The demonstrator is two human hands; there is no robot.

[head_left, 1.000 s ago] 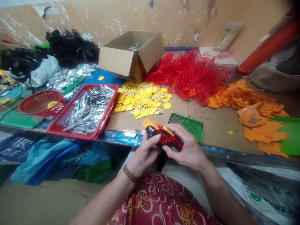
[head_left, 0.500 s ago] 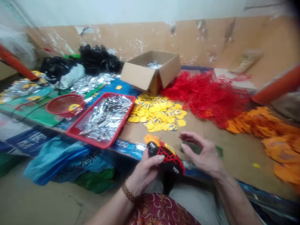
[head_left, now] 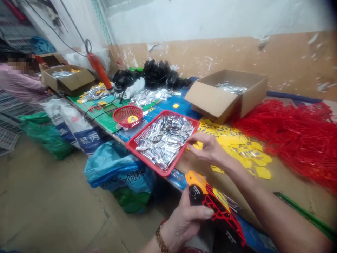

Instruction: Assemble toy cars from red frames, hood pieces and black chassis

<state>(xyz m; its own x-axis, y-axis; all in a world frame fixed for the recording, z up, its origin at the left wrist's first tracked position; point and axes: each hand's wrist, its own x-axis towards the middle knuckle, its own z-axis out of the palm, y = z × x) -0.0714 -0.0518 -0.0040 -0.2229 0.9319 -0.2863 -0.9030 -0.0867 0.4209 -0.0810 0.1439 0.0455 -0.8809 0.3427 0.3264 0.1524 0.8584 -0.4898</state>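
My left hand (head_left: pixel 188 219) is closed around a toy car (head_left: pixel 218 207), its thumb lying across the side. The car has black panels with white print, red lattice bars, a yellow plate and an orange end; its lower end runs toward the bottom of the picture. My right hand (head_left: pixel 206 146) is at the right rim of a red basket (head_left: pixel 129 143), with thumb and fingers curved and apart and nothing visible between them. Shiny silver pieces (head_left: pixel 165 140) are heaped in that basket. Below the hand lie flat yellow pieces (head_left: pixel 237 144), partly hidden by my forearm.
A cardboard box (head_left: pixel 213 100) with silver pieces stands behind the yellow pile. Red lattice parts (head_left: pixel 286 133) cover the right side. A round red basket (head_left: pixel 123 117) is at the left. A person (head_left: pixel 21 80) sits at the far left. Bags (head_left: pixel 113 168) hang below the table edge.
My view has turned left, bringing the person and more bags into sight. My right hand has moved from beside the toy car to the red basket's rim. The left hand still holds the car.
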